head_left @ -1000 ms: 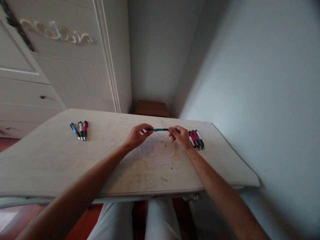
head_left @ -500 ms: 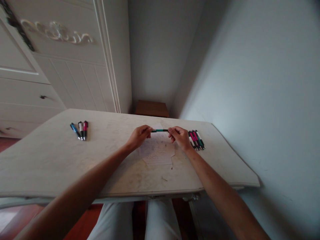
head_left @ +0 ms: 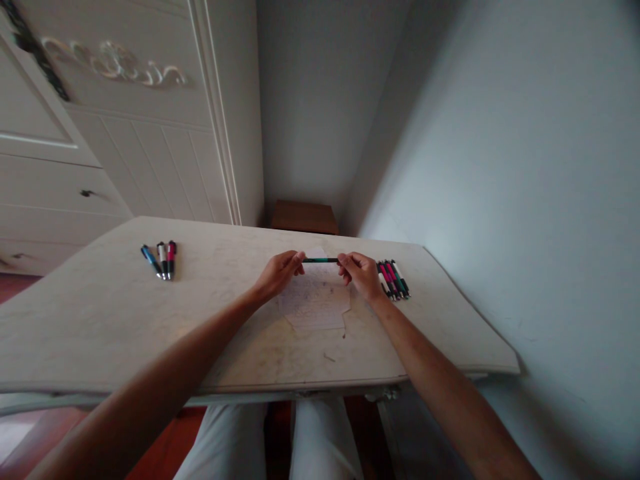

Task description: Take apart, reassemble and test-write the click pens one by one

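Between my two hands a green and black pen [head_left: 321, 260] is held level above a sheet of paper with handwriting [head_left: 315, 307]. My left hand [head_left: 281, 273] pinches its left end. At the other end, my right hand [head_left: 361, 273] closes thumb and fingers on the black part. Both tips are hidden by the fingers. Just right of my right hand lies a row of several pens [head_left: 394, 280], pink, white and green with black grips. Farther left, a fan of three pens [head_left: 163, 260], blue, white and pink, rests on the table.
The pale, stained table [head_left: 210, 320] spans the view. A white cabinet [head_left: 150, 147] stands behind it on the left, and a grey wall [head_left: 525, 200] borders the right. Past the far edge shows a brown wooden box-like piece [head_left: 304, 217]. Small scraps [head_left: 329, 357] lie near the front edge.
The pen has turned slightly about its length, so its green part looks darker and its clip no longer shows. Both hands stay almost in place.
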Action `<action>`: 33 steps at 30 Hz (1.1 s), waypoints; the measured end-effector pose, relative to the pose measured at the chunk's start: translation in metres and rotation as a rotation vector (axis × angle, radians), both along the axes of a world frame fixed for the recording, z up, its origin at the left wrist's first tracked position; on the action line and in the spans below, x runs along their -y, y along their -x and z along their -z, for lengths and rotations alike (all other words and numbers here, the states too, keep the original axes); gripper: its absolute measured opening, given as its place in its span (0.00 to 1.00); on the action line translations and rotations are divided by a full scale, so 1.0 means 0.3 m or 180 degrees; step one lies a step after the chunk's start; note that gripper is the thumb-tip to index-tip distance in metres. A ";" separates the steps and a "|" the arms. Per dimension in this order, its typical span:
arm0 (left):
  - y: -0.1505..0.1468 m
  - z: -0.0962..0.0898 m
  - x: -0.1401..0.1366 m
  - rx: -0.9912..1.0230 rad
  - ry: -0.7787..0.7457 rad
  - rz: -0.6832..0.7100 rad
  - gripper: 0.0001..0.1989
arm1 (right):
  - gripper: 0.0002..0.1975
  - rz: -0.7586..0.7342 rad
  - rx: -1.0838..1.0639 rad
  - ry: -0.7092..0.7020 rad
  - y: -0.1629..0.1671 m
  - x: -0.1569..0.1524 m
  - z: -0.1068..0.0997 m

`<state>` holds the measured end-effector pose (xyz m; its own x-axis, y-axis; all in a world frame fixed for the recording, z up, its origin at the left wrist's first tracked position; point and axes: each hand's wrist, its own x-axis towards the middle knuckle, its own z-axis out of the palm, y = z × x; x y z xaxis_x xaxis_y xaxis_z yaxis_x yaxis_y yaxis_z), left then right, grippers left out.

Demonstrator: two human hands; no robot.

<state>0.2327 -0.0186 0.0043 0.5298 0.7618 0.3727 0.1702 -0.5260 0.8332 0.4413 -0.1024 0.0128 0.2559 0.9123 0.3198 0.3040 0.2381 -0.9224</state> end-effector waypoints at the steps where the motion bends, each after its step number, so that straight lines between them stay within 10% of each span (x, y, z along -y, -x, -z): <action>1: 0.001 0.002 -0.003 -0.0044 0.0019 0.0021 0.26 | 0.24 -0.0017 -0.0011 -0.0004 -0.001 -0.001 0.001; 33: 0.013 -0.031 0.004 -0.0006 -0.0250 -0.0297 0.13 | 0.23 -0.0033 0.0006 0.0061 -0.002 -0.002 0.008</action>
